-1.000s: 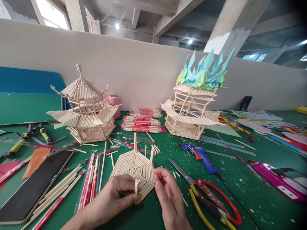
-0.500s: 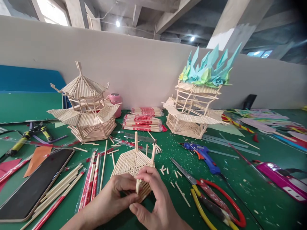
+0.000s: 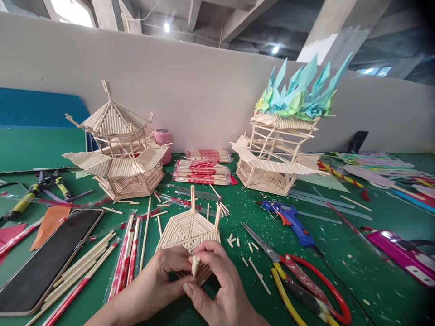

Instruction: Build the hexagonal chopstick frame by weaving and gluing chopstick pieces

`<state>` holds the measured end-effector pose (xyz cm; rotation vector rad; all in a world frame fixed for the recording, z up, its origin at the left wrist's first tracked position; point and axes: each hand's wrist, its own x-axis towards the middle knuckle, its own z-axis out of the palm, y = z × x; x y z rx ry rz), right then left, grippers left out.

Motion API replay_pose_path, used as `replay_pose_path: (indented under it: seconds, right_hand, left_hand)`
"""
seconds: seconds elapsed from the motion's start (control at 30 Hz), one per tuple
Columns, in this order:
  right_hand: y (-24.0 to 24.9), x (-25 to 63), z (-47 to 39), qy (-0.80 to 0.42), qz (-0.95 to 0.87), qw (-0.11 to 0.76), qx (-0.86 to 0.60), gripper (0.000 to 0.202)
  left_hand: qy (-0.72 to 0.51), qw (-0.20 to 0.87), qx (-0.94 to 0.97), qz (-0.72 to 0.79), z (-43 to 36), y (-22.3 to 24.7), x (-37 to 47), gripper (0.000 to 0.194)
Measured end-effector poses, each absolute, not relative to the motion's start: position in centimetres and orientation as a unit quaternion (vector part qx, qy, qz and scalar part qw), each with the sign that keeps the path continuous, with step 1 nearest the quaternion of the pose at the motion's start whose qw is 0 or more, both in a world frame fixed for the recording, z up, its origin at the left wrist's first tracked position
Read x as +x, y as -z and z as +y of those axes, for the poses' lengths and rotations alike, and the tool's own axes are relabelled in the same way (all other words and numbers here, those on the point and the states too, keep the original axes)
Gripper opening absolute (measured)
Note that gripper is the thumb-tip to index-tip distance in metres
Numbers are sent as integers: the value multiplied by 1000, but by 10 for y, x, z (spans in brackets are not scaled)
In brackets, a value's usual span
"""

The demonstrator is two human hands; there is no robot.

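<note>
A hexagonal base of pale wooden sticks (image 3: 187, 229) lies in front of me, with short upright posts (image 3: 193, 199) at its corners. At its near corner stands a short stick post (image 3: 195, 266). My left hand (image 3: 170, 276) pinches this post from the left, thumb and fingers bent round it. From the right, my right hand (image 3: 215, 283) closes in, its fingertips on the same post and its thumb touching the left thumb. The hands hide the near edge of the base.
Stick pagodas stand left (image 3: 117, 149) and right (image 3: 275, 154). A blue glue gun (image 3: 288, 219), scissors (image 3: 268, 246) and yellow-handled pliers (image 3: 288, 299) lie to the right. A phone (image 3: 47, 258), loose sticks (image 3: 81, 267) and wrapped sticks (image 3: 127, 258) lie left; packed bundles (image 3: 202, 172) lie behind.
My right hand's fingers and thumb have drawn in and now close on the near post. My left hand keeps its pinch. The view has shifted slightly.
</note>
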<state>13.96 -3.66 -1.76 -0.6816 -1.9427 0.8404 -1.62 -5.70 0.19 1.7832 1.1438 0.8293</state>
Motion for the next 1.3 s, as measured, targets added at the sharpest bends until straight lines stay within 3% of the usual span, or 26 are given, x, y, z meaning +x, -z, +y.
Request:
replay_pose_path:
  seconds: [0.5, 1.3]
  right_hand:
    - [19, 139, -37, -346, -781, 439, -279, 29]
    - [18, 139, -36, -364, -777, 432, -279, 28]
  left_hand:
    - [-342, 435, 702, 447, -56, -1, -16, 34]
    - [-332, 438, 705, 448, -56, -3, -16, 33]
